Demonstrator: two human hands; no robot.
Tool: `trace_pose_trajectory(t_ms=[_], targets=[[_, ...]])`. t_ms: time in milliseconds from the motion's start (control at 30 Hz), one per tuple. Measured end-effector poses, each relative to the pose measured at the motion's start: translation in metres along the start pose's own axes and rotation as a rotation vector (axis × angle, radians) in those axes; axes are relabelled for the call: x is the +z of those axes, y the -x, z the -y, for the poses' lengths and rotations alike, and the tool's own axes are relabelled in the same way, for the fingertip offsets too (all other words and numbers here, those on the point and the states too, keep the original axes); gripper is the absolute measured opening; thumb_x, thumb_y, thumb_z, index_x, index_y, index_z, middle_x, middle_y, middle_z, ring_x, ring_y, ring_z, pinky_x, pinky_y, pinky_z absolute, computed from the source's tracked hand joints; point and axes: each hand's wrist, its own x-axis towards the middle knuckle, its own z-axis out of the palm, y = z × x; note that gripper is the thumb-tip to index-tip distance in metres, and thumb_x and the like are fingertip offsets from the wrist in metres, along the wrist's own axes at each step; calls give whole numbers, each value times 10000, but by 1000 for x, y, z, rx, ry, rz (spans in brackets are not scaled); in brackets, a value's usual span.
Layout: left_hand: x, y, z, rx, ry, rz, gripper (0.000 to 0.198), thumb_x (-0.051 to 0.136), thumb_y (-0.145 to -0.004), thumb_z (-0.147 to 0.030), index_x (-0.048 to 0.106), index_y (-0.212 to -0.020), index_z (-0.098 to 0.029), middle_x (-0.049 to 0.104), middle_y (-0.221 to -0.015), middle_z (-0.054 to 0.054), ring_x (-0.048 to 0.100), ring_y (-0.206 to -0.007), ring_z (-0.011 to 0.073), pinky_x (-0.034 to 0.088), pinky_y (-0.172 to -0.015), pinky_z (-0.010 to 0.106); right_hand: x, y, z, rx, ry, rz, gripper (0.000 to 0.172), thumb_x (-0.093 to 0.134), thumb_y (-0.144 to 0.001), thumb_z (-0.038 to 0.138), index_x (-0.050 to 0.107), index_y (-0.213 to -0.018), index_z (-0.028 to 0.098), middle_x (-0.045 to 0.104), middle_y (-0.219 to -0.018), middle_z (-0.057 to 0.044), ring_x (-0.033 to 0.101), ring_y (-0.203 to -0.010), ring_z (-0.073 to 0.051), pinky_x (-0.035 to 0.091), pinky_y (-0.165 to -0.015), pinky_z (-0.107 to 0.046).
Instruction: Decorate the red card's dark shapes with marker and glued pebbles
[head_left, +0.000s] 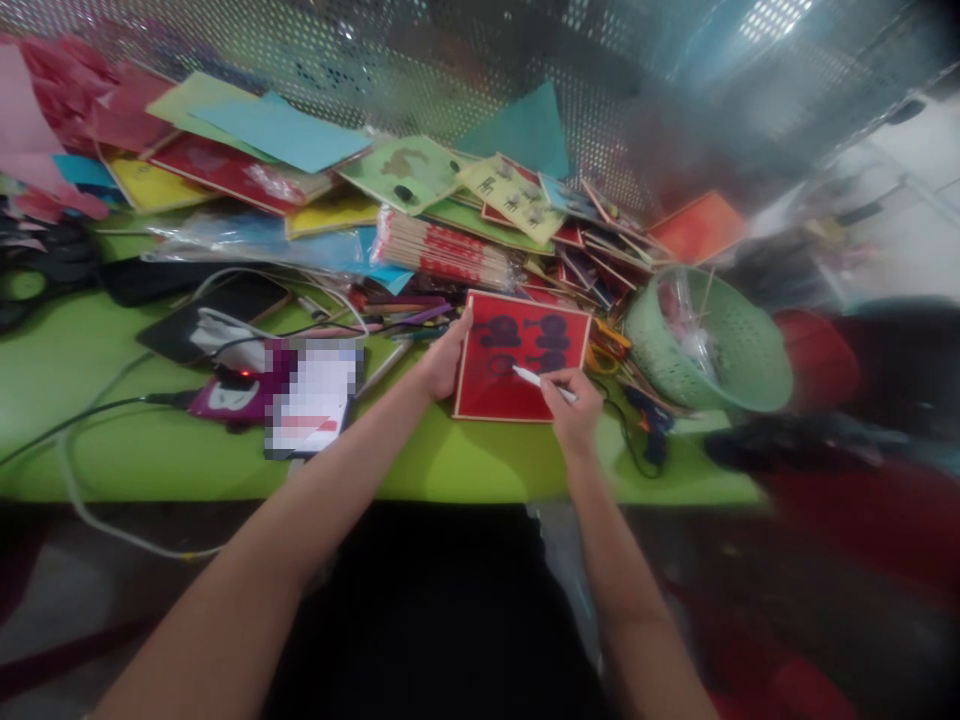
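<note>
A red board point(495, 396) with a light edge and several dark, rounded drawn shapes is in front of me at the middle of the green table. My left hand point(445, 362) grips its left edge, fingers partly hidden behind it. In my right hand point(576, 408) is a white pen point(529, 377), held in a writing grip. Its tip points left and lies at or just over the board, by one of the lower dark shapes; whether it touches I cannot tell.
A phone point(315, 400) and a purple power socket point(236, 396) with cables lie left. Behind are heaped coloured cards point(412, 170) and a bundle of sticks point(446, 245). On the right stand a green basket point(709, 370) and a glue gun point(651, 420). The green table's point(465, 470) front edge is near me.
</note>
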Motion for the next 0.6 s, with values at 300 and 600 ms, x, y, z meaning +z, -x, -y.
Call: trace_pose_trajectory(t_ms=[300, 600], targets=[[2, -1, 0, -11, -18, 0, 743, 367, -1050, -714, 620, -1499, -179, 770, -1307, 181, 729, -1251, 374, 514, -1162, 583, -1, 0, 1, 0, -20, 39, 132, 704, -868, 341, 759, -823, 230, 723, -709, 14, 601, -613, -152, 471, -593, -280], [-2, -1, 0, -15, -8, 1, 752, 335, -1057, -717, 645, -1468, -169, 775, -1299, 179, 725, -1259, 372, 524, -1155, 574, 0, 0, -2, -13, -33, -27, 123, 719, -879, 335, 750, -829, 228, 732, -737, 11, 632, -659, -158, 500, -639, -287]])
